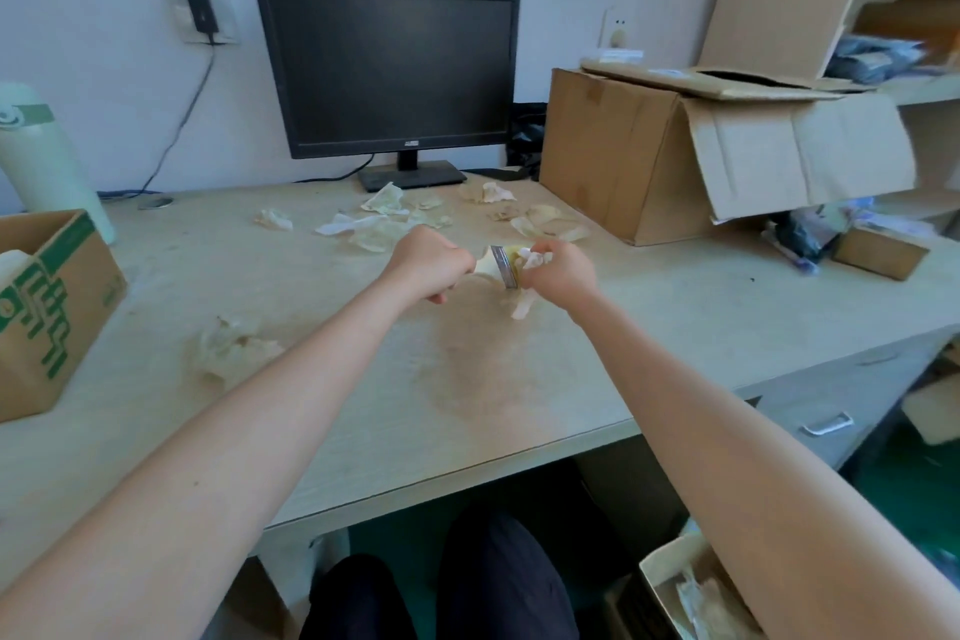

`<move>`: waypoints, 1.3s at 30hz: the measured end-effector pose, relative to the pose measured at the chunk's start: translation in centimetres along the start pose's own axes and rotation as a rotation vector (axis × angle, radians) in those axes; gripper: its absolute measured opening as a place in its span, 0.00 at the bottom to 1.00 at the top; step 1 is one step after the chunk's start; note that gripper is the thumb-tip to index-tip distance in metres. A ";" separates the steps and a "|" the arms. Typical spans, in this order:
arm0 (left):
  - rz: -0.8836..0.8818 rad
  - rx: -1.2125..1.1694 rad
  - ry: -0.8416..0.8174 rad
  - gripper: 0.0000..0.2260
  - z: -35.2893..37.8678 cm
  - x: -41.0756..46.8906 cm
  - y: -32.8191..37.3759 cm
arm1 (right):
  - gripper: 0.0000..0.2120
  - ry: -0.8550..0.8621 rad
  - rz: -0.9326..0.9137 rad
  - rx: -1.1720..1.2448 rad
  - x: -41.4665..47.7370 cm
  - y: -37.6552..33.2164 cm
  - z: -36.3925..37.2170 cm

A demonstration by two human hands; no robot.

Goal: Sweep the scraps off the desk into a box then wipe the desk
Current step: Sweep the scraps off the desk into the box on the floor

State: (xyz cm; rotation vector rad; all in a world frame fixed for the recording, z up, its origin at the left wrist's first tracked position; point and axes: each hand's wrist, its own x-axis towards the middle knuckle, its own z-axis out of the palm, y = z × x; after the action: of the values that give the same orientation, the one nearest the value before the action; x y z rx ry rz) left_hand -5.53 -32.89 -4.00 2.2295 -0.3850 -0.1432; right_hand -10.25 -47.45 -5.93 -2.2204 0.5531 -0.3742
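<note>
The sweeping step is in hand: the left hand (427, 264) grips a brush (500, 266) by its handle, the right hand (558, 271) clutches a scrap at the bristles. Most scraps (382, 218) lie by the monitor (387, 68) — next, draw them toward the box (691, 582) below the desk (311, 405) edge.

Pale, crumpled scraps (387, 216) lie strewn over the far middle of the table (519, 379), in front of the monitor stand, with one more clump (234, 346) nearer the front left. A brush (498, 265) with a cream handle and metal band lies level just above the table's middle, held between both hands; a white scrap (523, 304) hangs at its bristle end. An open cardboard box (691, 587) with scraps inside sits on the floor at lower right, beside the table.
</note>
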 end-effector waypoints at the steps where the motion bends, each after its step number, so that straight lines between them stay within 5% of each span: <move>1: 0.006 -0.017 -0.004 0.07 0.5 0.0 0.4 | 0.22 0.013 0.004 0.002 -0.1 0.4 -0.6; 28: 0.185 -0.231 -0.412 0.08 21.6 -6.7 16.0 | 0.20 0.586 0.381 0.256 -8.4 17.5 -20.4; 39: 0.233 -0.077 -0.497 0.07 29.7 -10.1 15.3 | 0.17 0.651 0.613 0.365 -11.6 26.1 -19.7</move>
State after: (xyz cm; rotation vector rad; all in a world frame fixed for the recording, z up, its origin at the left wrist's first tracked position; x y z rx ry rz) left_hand -25.44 -60.59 -11.27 2.0373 -0.8867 -0.5804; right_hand -35.71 -69.46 -14.43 -1.4533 1.3435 -0.7945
